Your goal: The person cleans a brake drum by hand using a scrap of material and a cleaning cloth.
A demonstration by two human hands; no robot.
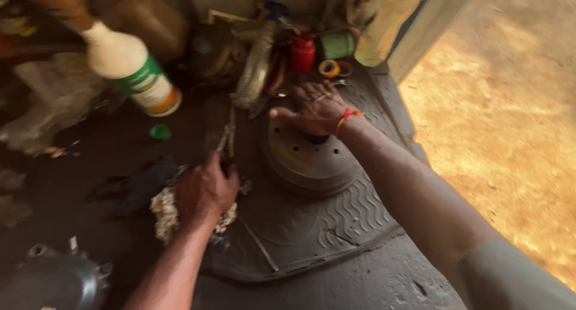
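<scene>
we're at the brake drum [306, 160], which sits flat on the ribbed rubber mat [336, 226], well inside the mat's edge. our right hand [315, 109] rests on top of the drum near its centre hole, fingers spread and loosely curled, thumb out to the left; not clamped on anything that we can see. our left hand [204, 190] is closed in a fist over a wad of pale rag [165, 217] just left of the drum, and seems to grip the lower end of a thin metal tool [228, 133] that runs up from the knuckles; we can't tell exactly what the tool is.

progress, judged from this frame: the drum face looks dull and dusty, no clean or wet patch showing, so the wiping looks barely begun. the rag isn't touching the drum.

a white bottle with a green label [135, 73] lies tilted at upper left, its small green cap [160, 132] off and lying on the floor near it. red can [303, 53], tape rolls [329, 68] and clutter sit beyond the drum. sandy ground [498, 106] on the right.
</scene>
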